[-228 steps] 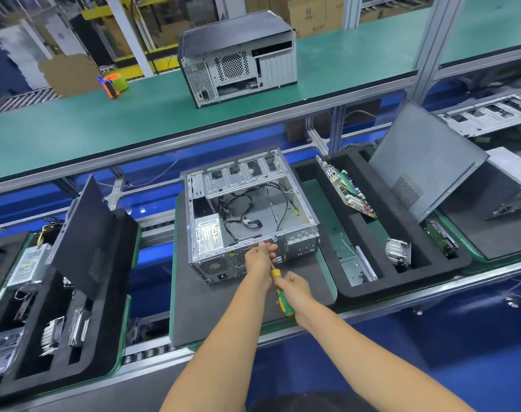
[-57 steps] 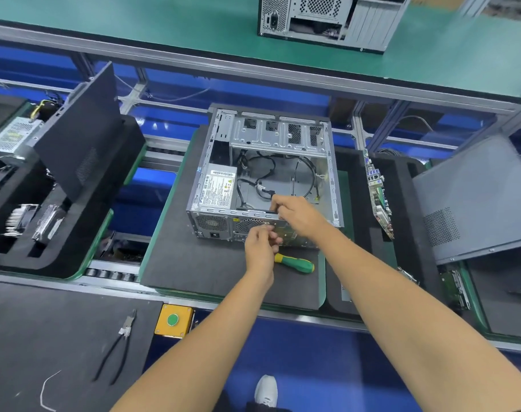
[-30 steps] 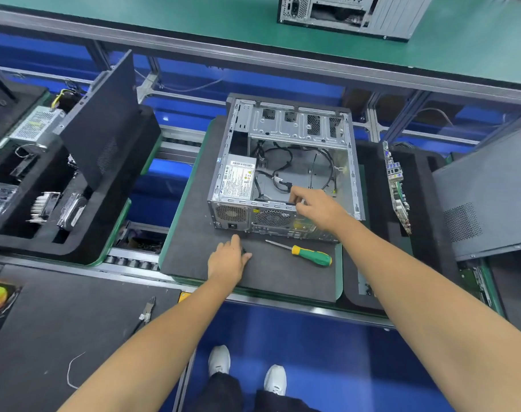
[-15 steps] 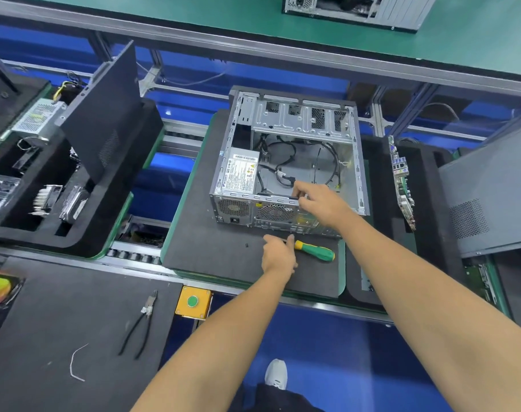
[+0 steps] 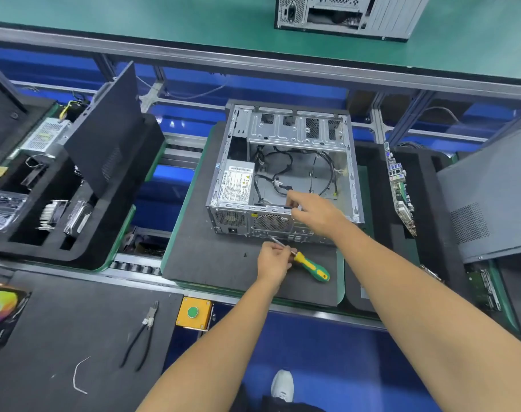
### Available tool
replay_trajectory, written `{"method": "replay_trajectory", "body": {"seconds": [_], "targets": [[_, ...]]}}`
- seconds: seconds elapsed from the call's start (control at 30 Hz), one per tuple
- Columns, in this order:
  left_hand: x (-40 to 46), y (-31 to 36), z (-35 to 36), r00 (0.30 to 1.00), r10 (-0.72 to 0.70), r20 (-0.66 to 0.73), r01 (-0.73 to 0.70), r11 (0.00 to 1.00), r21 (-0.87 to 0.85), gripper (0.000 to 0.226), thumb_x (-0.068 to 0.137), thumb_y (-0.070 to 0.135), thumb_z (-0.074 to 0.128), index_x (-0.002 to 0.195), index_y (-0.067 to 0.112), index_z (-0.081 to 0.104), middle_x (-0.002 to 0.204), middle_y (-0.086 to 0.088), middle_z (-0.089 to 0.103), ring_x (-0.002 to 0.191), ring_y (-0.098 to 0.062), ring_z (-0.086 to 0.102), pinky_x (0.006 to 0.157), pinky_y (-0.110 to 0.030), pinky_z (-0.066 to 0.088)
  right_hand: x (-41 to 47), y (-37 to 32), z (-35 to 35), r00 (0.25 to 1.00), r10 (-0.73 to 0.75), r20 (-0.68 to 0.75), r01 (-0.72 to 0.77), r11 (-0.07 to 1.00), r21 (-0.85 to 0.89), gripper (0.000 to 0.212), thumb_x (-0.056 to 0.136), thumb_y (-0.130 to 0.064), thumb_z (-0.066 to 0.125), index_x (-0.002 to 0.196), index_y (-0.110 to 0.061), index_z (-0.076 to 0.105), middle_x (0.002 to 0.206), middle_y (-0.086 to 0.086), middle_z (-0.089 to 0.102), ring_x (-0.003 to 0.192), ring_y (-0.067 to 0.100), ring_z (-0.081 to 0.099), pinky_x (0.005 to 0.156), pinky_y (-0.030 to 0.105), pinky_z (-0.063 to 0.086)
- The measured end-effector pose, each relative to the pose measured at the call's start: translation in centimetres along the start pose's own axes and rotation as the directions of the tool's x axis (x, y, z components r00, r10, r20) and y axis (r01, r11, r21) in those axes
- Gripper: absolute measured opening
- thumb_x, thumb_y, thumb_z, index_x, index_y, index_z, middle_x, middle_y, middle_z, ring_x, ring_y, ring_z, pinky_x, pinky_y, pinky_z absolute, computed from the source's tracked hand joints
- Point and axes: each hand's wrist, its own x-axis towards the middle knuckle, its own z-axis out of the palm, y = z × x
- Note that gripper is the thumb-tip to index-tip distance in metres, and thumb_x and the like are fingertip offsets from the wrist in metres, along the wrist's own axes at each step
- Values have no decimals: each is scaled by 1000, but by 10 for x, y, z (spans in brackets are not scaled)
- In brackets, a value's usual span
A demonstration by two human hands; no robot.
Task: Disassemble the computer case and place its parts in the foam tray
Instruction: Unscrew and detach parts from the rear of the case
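Note:
An open silver computer case (image 5: 298, 135) lies on a dark foam mat (image 5: 211, 263), with a power supply (image 5: 237, 182) and black cables (image 5: 283, 173) inside. My right hand (image 5: 315, 214) rests on the case's near top edge, fingers curled over the rim. My left hand (image 5: 272, 260) pinches the metal shaft of a green and yellow screwdriver (image 5: 311, 266) just in front of the case. A small black screw (image 5: 245, 255) lies on the mat. The foam tray (image 5: 426, 233) to the right holds an upright motherboard (image 5: 399, 188).
A grey side panel (image 5: 491, 197) leans at the far right. Another foam tray (image 5: 104, 233) with parts and a leaning black panel (image 5: 104, 129) stands on the left. Pliers (image 5: 140, 337) and a yellow button box (image 5: 194, 313) sit near the front. A second case (image 5: 342, 13) stands on the green shelf.
My left hand left the mat, where a screw now lies, moved right and took hold of the screwdriver's shaft. My right hand stayed on the case's edge.

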Motion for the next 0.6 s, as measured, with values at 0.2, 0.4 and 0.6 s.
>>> {"method": "replay_trajectory", "body": {"seconds": [0.2, 0.4, 0.6], "targets": [[-18, 2, -18, 969, 207, 134, -207, 978, -14, 8, 108, 7, 42, 106, 10, 49, 79, -12, 69, 77, -28, 69, 75, -35, 57, -7, 2, 10, 976, -27, -214, 29, 1000, 5, 59, 84, -37, 57, 139, -24, 39, 126, -4, 31, 113, 17, 38, 96, 37, 36], [-23, 18, -28, 956, 207, 208, -209, 978, -16, 27, 110, 21, 43, 118, -4, 53, 74, -13, 64, 60, -21, 68, 65, -41, 59, -81, -10, 79, 797, 134, -589, -16, 979, 201, 45, 75, -31, 59, 116, -18, 47, 113, -1, 40, 104, 17, 36, 91, 29, 29], [-22, 22, -24, 954, 89, 285, -73, 995, -66, 22, 110, 22, 43, 125, 6, 49, 90, -14, 70, 68, -20, 74, 63, -36, 61, -136, -39, 163, 801, 568, 192, -410, 286, 866, 6, 97, -18, 49, 100, -15, 44, 83, 16, 68, 57, 29, 63, 49, 29, 42]]}}
